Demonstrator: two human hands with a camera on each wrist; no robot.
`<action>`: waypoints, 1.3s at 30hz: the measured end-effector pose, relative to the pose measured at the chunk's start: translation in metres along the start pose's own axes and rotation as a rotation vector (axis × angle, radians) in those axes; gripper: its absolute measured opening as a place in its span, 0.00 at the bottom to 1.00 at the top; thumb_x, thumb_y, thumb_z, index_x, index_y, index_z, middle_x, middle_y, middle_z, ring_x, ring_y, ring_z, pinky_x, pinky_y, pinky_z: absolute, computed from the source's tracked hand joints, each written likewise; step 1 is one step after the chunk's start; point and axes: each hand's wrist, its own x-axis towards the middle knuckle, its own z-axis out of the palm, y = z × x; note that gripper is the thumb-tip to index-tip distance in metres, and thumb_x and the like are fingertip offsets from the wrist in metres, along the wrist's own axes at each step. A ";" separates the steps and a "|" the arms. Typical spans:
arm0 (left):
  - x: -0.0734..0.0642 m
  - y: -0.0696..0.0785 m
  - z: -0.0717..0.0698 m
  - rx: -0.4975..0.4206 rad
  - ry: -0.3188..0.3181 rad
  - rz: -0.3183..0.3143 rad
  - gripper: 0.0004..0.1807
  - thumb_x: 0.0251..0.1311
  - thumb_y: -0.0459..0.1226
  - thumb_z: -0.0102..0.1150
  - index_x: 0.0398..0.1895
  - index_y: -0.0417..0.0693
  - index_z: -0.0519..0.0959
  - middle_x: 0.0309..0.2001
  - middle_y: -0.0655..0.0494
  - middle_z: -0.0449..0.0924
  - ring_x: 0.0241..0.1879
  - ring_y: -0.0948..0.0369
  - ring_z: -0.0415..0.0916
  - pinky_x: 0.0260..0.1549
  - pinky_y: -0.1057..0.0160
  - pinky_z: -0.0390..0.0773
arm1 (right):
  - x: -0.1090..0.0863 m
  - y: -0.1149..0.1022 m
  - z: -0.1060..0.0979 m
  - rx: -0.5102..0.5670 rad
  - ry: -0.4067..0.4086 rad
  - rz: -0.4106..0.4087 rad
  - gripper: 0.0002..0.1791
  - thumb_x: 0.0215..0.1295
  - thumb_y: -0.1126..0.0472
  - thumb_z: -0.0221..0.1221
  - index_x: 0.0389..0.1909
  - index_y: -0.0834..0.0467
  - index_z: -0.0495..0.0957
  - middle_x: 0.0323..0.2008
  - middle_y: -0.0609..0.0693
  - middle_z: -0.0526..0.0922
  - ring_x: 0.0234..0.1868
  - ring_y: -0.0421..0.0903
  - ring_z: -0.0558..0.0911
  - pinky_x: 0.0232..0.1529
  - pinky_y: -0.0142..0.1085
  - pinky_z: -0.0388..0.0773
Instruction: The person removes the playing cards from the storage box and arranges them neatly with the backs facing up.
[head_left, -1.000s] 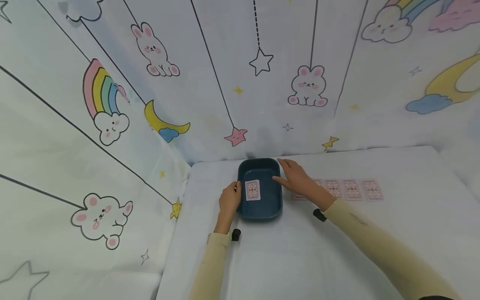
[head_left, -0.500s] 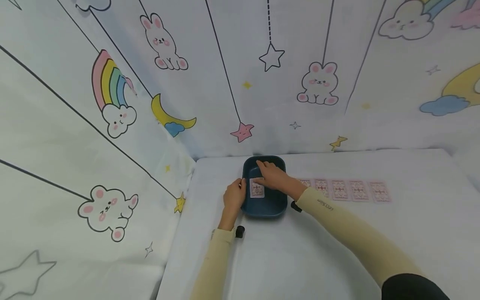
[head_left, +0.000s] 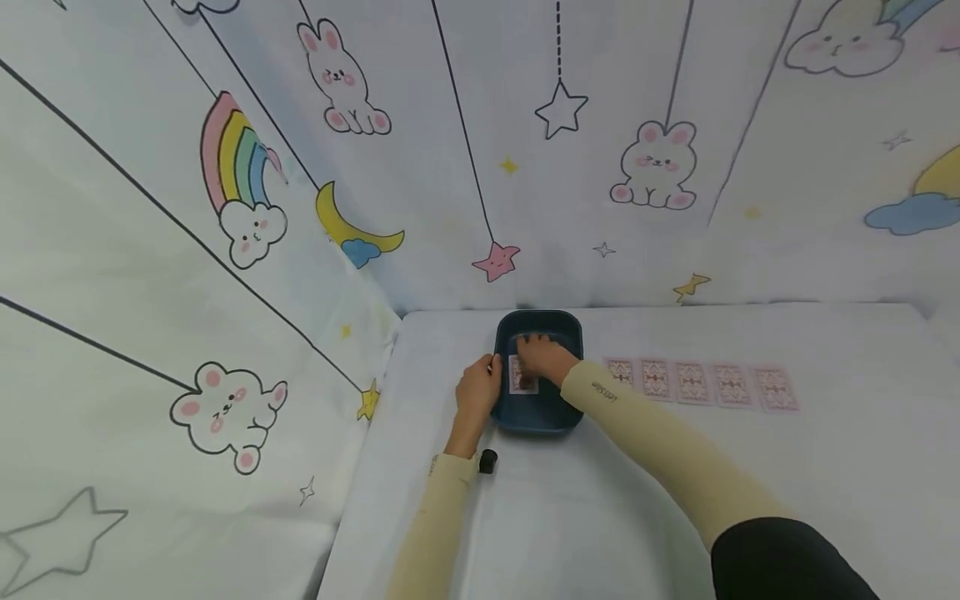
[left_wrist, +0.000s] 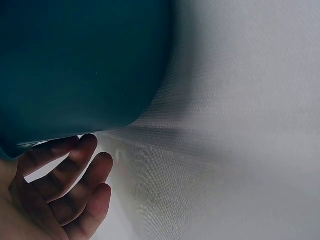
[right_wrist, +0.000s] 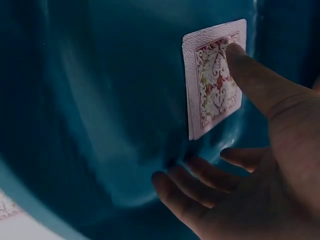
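Note:
A dark teal tray [head_left: 542, 415] stands on the white table, with a red-backed playing card [head_left: 514, 382] lying face down in its left half. My left hand [head_left: 477, 390] grips the tray's left rim; in the left wrist view its fingers [left_wrist: 90, 145] curl along the outer wall. Over the inside of the tray is my right hand [head_left: 547, 358]. The right wrist view has its thumb [right_wrist: 245, 65] over the card's patterned back [right_wrist: 212, 95], while the other fingers reach loosely past the card's edge. Whether thumb and card touch, I cannot tell.
To the tray's right, several face-down cards [head_left: 692, 383] lie in a row on the table. A white cloth backdrop [head_left: 442, 167] with cartoon drawings rises behind and at the left. The right sleeve [head_left: 637, 425] crosses just in front of the row.
My right hand has moved left from the tray's right rim into the tray, down to the card. My left hand keeps its grip on the rim. The head view has shifted slightly.

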 end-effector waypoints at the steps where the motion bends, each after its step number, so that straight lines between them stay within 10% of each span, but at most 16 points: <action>1: 0.000 0.001 0.001 -0.001 -0.002 0.004 0.21 0.77 0.51 0.43 0.30 0.51 0.78 0.31 0.53 0.84 0.25 0.57 0.78 0.21 0.58 0.69 | 0.000 0.000 0.001 -0.018 0.003 0.004 0.41 0.70 0.52 0.60 0.75 0.67 0.55 0.70 0.72 0.61 0.70 0.69 0.65 0.67 0.58 0.67; 19: 0.005 0.011 0.005 0.008 -0.004 0.023 0.22 0.78 0.52 0.41 0.29 0.51 0.75 0.29 0.54 0.82 0.22 0.59 0.74 0.20 0.61 0.66 | 0.010 0.017 0.007 0.015 0.139 0.043 0.44 0.64 0.57 0.66 0.72 0.65 0.52 0.68 0.70 0.59 0.65 0.65 0.68 0.60 0.55 0.74; 29: 0.004 0.009 0.002 0.011 0.008 0.017 0.21 0.77 0.51 0.43 0.30 0.51 0.77 0.31 0.52 0.84 0.24 0.57 0.77 0.22 0.59 0.69 | 0.007 0.025 0.010 0.538 0.183 0.025 0.31 0.69 0.72 0.49 0.70 0.64 0.49 0.39 0.63 0.79 0.26 0.49 0.76 0.25 0.36 0.69; 39: 0.000 0.001 0.002 0.011 0.011 -0.033 0.20 0.77 0.50 0.44 0.34 0.48 0.79 0.32 0.51 0.84 0.27 0.55 0.77 0.25 0.57 0.70 | -0.024 0.042 0.014 0.858 0.257 -0.082 0.20 0.71 0.62 0.59 0.62 0.61 0.71 0.42 0.59 0.81 0.39 0.51 0.79 0.41 0.42 0.77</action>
